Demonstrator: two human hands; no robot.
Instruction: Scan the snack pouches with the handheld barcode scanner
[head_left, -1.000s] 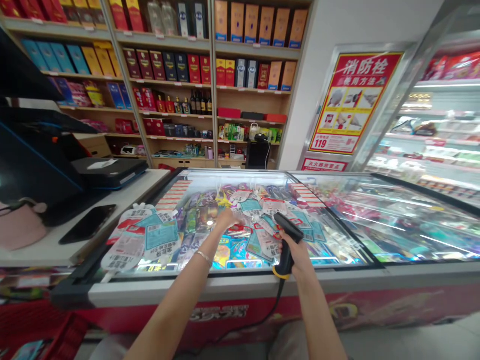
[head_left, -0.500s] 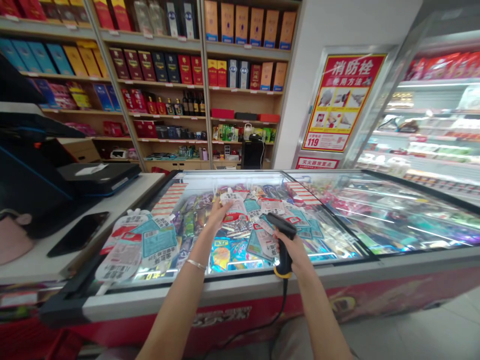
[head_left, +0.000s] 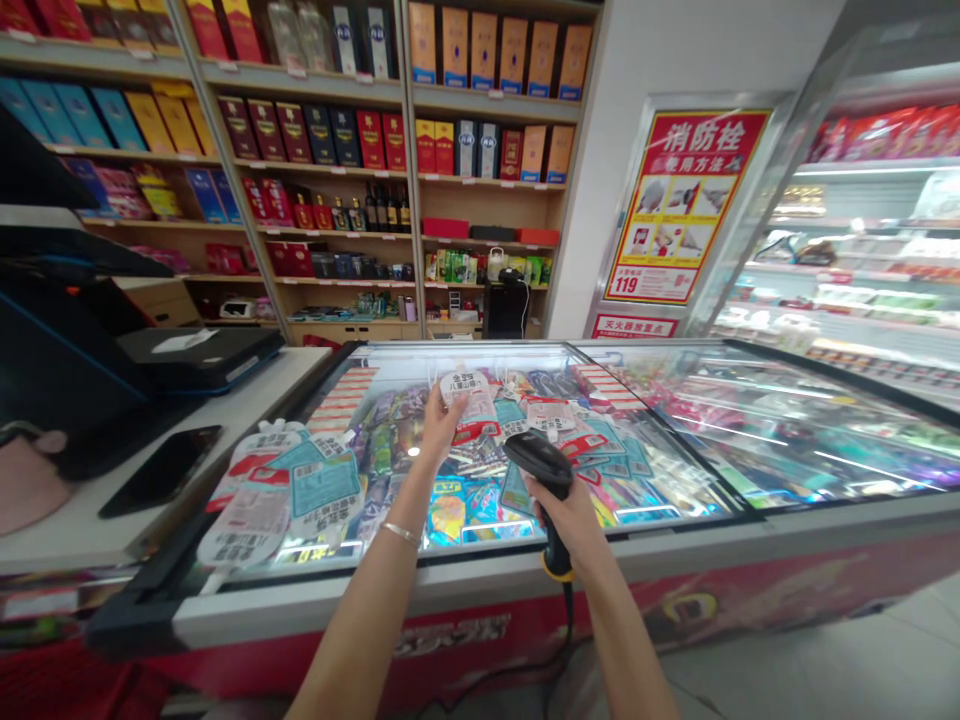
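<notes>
My left hand (head_left: 441,418) grips a white-and-red drink pouch (head_left: 471,390) by its left edge, tilted up over the freezer's glass lid. In my right hand (head_left: 570,505) is a black barcode scanner (head_left: 541,458) with a yellow base, its head pointing toward the pouches. A cable runs down from its handle. More pouches, white, red and teal, lie under and beside my hands, among them a teal pouch (head_left: 611,455) on the right. Another group of pouches (head_left: 251,515) overlaps on the left part of the lid.
Packaged ice creams (head_left: 450,510) show through the chest freezer glass. To the left, a counter (head_left: 67,545) bears a phone (head_left: 161,470) and a black device (head_left: 202,355). Shelves of boxes (head_left: 315,135) stand behind; a lit display fridge (head_left: 862,300) is at right.
The pouch in my left hand has been raised and tilted so more of its printed face shows. My right hand has brought the scanner left and slightly lower, closer to that pouch.
</notes>
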